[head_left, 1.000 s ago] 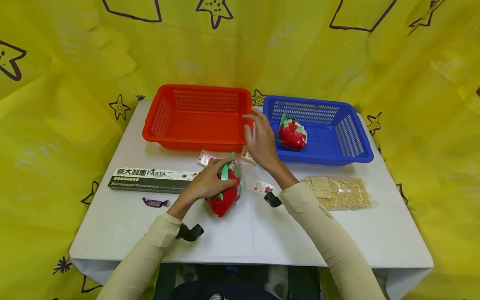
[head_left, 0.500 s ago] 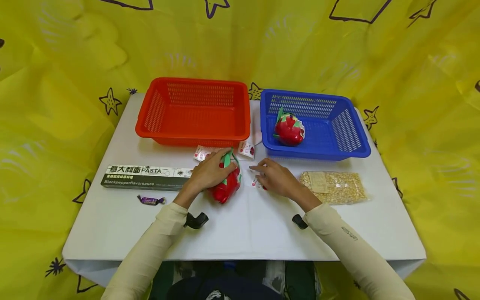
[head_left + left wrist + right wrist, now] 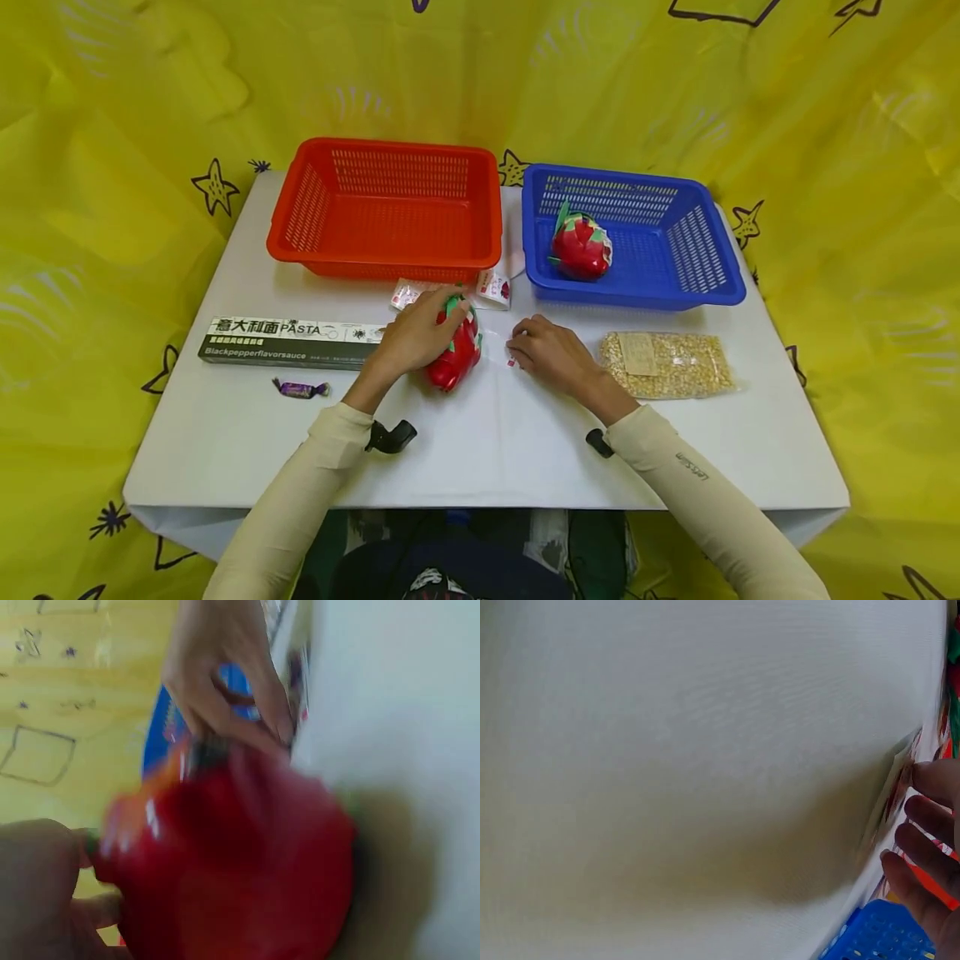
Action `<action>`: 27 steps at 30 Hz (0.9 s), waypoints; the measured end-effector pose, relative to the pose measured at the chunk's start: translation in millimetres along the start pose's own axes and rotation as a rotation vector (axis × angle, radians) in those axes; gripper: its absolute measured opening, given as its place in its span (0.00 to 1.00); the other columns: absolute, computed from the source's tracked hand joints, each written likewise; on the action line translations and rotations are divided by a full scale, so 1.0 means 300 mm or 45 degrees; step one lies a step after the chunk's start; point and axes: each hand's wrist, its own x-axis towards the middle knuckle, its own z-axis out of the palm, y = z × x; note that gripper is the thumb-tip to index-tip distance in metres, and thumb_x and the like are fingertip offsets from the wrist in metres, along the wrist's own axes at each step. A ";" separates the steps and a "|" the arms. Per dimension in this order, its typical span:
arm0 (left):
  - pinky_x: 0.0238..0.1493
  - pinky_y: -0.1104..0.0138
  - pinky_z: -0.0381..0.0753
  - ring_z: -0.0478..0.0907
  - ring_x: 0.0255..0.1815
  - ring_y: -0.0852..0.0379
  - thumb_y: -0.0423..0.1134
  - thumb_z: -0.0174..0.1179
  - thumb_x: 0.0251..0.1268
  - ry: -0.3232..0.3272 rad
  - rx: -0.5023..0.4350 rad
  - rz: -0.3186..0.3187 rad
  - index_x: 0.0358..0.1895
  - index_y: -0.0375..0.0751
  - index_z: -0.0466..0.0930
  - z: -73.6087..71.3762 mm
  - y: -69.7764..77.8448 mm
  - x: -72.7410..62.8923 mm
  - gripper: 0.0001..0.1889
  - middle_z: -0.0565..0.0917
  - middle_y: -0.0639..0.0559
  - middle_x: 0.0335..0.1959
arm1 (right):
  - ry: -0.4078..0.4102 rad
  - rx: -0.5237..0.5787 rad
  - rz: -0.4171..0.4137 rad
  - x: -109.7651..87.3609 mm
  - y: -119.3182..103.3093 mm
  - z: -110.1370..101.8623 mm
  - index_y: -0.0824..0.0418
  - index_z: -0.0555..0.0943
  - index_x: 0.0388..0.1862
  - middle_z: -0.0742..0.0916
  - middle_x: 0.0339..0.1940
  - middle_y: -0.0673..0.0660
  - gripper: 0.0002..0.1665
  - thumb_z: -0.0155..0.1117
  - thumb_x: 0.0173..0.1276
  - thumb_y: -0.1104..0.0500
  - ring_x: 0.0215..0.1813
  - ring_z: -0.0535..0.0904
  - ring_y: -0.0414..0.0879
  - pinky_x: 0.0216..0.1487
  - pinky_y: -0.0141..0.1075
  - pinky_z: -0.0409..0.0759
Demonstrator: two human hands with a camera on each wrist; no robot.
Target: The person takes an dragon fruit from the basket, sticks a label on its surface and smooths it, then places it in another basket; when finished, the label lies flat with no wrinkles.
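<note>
My left hand (image 3: 420, 335) grips a glossy red dragon fruit (image 3: 455, 360) with green leaves from above, at the middle of the white table. In the left wrist view the dragon fruit (image 3: 240, 855) fills the lower middle, with fingers at its side. To its right, my right hand (image 3: 553, 357) is low over the table, its fingertips pinching a small flat packet (image 3: 889, 799). The right wrist view has this packet tilted at the fingertips; the hand covers most of it in the head view. A second dragon fruit (image 3: 582, 247) sits in the blue basket (image 3: 637, 296).
A red basket (image 3: 382, 268) stands at the back left. Small packets lie before it, one white and curled (image 3: 493, 287). A pasta box (image 3: 292, 343) and a purple-wrapped candy (image 3: 300, 389) lie at left, a bag of yellow kernels (image 3: 667, 365) at right.
My right hand has come down from between the baskets to the small packet on the table and now pinches it. My left hand keeps its grip on the dragon fruit.
</note>
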 end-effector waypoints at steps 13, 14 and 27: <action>0.61 0.36 0.79 0.62 0.75 0.34 0.60 0.58 0.77 0.047 0.078 0.054 0.81 0.56 0.64 0.066 -0.007 -0.006 0.34 0.58 0.43 0.83 | 0.077 -0.156 -0.188 -0.016 0.011 0.004 0.60 0.92 0.45 0.90 0.48 0.55 0.07 0.70 0.73 0.61 0.52 0.84 0.50 0.50 0.40 0.87; 0.61 0.36 0.79 0.62 0.75 0.35 0.60 0.58 0.77 0.038 0.076 0.050 0.82 0.56 0.64 0.064 -0.007 -0.003 0.35 0.58 0.43 0.83 | 0.096 -0.170 -0.209 -0.016 0.013 0.005 0.60 0.91 0.43 0.90 0.47 0.55 0.06 0.71 0.73 0.62 0.50 0.83 0.50 0.49 0.40 0.87; 0.58 0.38 0.83 0.61 0.77 0.34 0.59 0.67 0.70 -0.033 0.123 0.039 0.84 0.57 0.59 0.052 -0.010 0.002 0.43 0.56 0.43 0.83 | 0.130 0.337 0.191 -0.036 -0.005 -0.010 0.64 0.81 0.44 0.86 0.41 0.59 0.03 0.64 0.75 0.64 0.45 0.83 0.52 0.48 0.48 0.87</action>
